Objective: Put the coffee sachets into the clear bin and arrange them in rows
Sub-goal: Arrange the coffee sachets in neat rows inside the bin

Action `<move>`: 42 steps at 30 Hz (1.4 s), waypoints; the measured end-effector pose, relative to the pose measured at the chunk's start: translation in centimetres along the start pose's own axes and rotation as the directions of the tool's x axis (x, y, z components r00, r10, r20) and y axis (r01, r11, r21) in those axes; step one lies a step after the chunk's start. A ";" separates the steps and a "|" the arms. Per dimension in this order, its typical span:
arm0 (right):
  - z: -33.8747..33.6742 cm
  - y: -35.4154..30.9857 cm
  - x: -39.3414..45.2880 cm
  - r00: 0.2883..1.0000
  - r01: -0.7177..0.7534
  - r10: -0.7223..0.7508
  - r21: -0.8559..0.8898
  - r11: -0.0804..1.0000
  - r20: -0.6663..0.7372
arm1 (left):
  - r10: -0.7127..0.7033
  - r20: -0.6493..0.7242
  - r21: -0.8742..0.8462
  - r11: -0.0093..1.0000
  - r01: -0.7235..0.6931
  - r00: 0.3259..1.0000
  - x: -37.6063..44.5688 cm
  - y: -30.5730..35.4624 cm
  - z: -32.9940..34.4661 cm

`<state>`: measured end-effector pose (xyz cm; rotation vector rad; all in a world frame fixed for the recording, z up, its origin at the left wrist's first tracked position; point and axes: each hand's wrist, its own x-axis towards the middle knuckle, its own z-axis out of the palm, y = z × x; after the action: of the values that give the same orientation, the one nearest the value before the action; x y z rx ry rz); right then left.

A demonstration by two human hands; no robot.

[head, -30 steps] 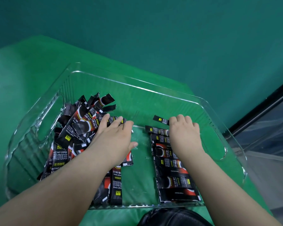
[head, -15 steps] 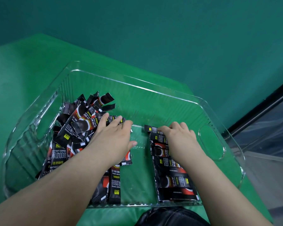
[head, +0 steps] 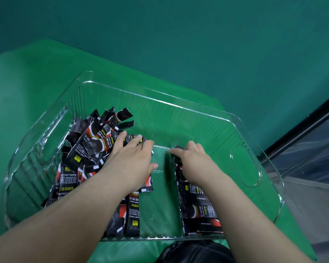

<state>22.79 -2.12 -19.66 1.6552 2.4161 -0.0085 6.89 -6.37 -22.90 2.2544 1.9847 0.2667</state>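
A clear plastic bin (head: 179, 105) stands on the green table. A loose heap of black and red coffee sachets (head: 89, 147) fills its left half. My left hand (head: 129, 160) lies flat on the heap's right side with the fingers spread. On the right of the bin floor, several sachets form a neat row (head: 199, 211) running toward me. My right hand (head: 196, 164) rests on the far end of that row, fingers bent and pointing left, blurred by motion. I cannot see any sachet lifted off the floor.
The green table (head: 36, 73) ends near the bin's right side, where a black-framed glass panel (head: 311, 120) drops away. A dark object (head: 194, 251) sits at the bottom edge below the bin. Bare bin floor (head: 163, 196) shows between heap and row.
My right hand slid leftward and toward me over the far end of the row, and the stray sachet at the far end is now hidden under it. My left hand stayed on the heap.
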 end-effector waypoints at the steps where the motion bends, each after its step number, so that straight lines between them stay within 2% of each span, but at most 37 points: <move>1: 0.0 0.2 -0.3 1.000 0.001 -0.001 0.027 1.000 -0.010 | 0.001 0.002 -0.001 1.000 -0.001 1.000 0.0 0.0 0.0; 6: 0.0 0.5 -1.4 1.000 0.005 -0.004 0.098 0.995 -0.018 | -0.026 0.010 -0.042 0.999 0.026 1.000 -0.1 -0.2 0.1; 9: -0.7 -1.0 -2.0 0.993 0.032 0.007 0.321 0.947 -0.119 | -0.049 0.022 -0.068 0.996 0.051 0.999 0.0 0.0 -0.2; 11: -1.3 -2.9 -2.0 1.000 -0.020 0.025 0.480 0.877 -0.005 | -0.057 0.020 -0.067 0.996 0.058 0.998 0.2 0.1 -0.4; 13: -1.3 -4.8 -1.5 0.990 -0.088 0.021 0.503 0.860 0.139 | -0.067 0.008 -0.078 0.995 0.068 0.998 0.2 0.0 -0.4; 18: -1.5 -6.2 0.2 0.958 -0.231 0.114 0.480 0.846 0.261 | -0.107 -0.002 -0.114 0.988 0.106 0.994 0.6 -0.1 -0.2; 22: -1.4 -6.5 0.7 0.935 -0.308 0.130 0.570 0.762 0.331 | -0.120 -0.006 -0.120 0.986 0.119 0.993 0.8 -0.2 -0.2; 27: -2.1 -4.8 -0.4 0.938 -0.331 0.155 0.666 0.669 0.310 | -0.124 -0.047 -0.131 0.985 0.116 0.991 0.6 -0.2 0.0; 31: -3.4 -1.6 -2.2 0.958 -0.288 0.206 0.667 0.687 0.201 | -0.119 -0.049 -0.143 0.983 0.111 0.992 0.4 0.0 -0.1; 35: -3.9 1.7 -3.3 0.943 -0.290 0.323 0.657 0.696 0.074 | -0.110 -0.043 -0.144 0.984 0.102 0.993 0.4 -0.1 -0.1; 40: -2.9 3.1 -2.2 0.930 -0.330 0.363 0.578 0.747 0.061 | -0.103 -0.033 -0.133 0.986 0.098 0.994 0.4 0.0 -0.1; 42: -2.8 3.2 -1.2 0.920 -0.372 0.379 0.531 0.762 0.100 | -0.102 -0.024 -0.129 0.987 0.098 0.994 0.3 -0.1 -0.1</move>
<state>25.67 -1.76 -16.36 2.3624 2.1528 -0.6832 6.85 -6.02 -22.81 2.0786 2.0265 0.4074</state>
